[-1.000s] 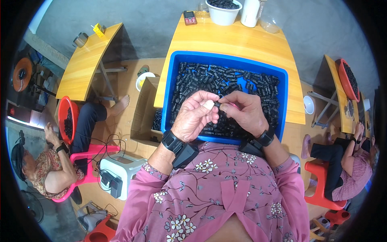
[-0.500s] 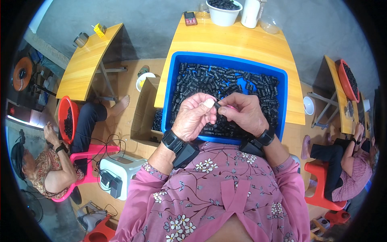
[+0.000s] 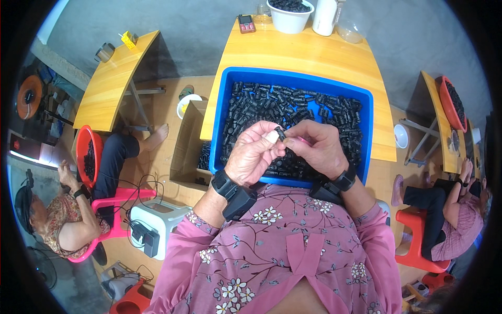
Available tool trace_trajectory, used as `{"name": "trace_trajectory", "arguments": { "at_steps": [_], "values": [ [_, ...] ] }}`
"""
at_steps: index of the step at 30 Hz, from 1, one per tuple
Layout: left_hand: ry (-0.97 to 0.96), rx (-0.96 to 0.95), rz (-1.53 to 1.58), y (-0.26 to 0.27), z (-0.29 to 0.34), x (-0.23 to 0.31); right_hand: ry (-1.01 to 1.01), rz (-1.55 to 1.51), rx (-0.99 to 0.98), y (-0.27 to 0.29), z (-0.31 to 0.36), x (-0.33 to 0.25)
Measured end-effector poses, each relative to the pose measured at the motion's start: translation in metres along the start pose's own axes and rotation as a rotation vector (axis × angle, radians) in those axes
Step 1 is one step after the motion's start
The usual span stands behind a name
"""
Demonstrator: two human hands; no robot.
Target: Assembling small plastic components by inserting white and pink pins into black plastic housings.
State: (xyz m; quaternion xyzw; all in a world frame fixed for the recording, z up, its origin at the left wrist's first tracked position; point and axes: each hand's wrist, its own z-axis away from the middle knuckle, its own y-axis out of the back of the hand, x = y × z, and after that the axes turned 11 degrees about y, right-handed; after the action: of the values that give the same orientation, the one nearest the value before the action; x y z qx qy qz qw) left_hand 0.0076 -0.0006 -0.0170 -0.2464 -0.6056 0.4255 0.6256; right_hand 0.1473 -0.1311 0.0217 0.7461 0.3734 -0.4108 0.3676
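My left hand (image 3: 250, 156) is closed, pinching a small black plastic fitting (image 3: 281, 134) between thumb and fingers. Close against it, my right hand (image 3: 318, 147) is also closed, around a slim thing with a pink part (image 3: 303, 140), mostly hidden by the fingers; its kind does not show. Its fingertips meet the fitting. Both hands hover over the near half of a blue plastic tray (image 3: 298, 74), which holds a great many similar black fittings (image 3: 261, 102).
The tray stands on a yellow wooden table (image 3: 314, 52) with a white bowl (image 3: 291, 21) and a phone (image 3: 246, 24) at its far end. A cardboard box (image 3: 183, 149) is left of it. Two people sit at side tables (image 3: 112, 86). Cables trail over a white stool (image 3: 157, 220).
The black fitting has tilted more upright in my left fingers and shows more of its length. My right hand has shifted very slightly.
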Motion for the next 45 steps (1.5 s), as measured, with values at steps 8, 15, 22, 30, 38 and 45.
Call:
{"name": "trace_trajectory", "arguments": {
  "at_steps": [8, 15, 22, 30, 38, 45],
  "values": [
    [-0.003, -0.032, 0.094, -0.004, 0.002, 0.001, -0.163, -0.148, 0.01, 0.008, 0.0, -0.005],
    [0.034, -0.064, 0.212, -0.004, 0.0, -0.001, 0.139, -0.047, 0.033, -0.003, 0.001, 0.002],
    [0.005, -0.073, 0.22, -0.003, 0.0, -0.002, 0.307, 0.2, -0.02, -0.002, -0.002, 0.001],
    [0.022, -0.002, 0.236, -0.007, 0.001, -0.002, 0.344, 0.219, -0.031, -0.003, -0.004, -0.001],
    [0.023, 0.012, 0.274, -0.007, 0.0, -0.006, 0.343, 0.236, -0.022, -0.003, -0.003, 0.004],
    [-0.01, -0.038, 0.283, -0.003, -0.001, -0.007, 0.341, 0.225, -0.018, -0.004, -0.004, 0.005]
  ]
}}
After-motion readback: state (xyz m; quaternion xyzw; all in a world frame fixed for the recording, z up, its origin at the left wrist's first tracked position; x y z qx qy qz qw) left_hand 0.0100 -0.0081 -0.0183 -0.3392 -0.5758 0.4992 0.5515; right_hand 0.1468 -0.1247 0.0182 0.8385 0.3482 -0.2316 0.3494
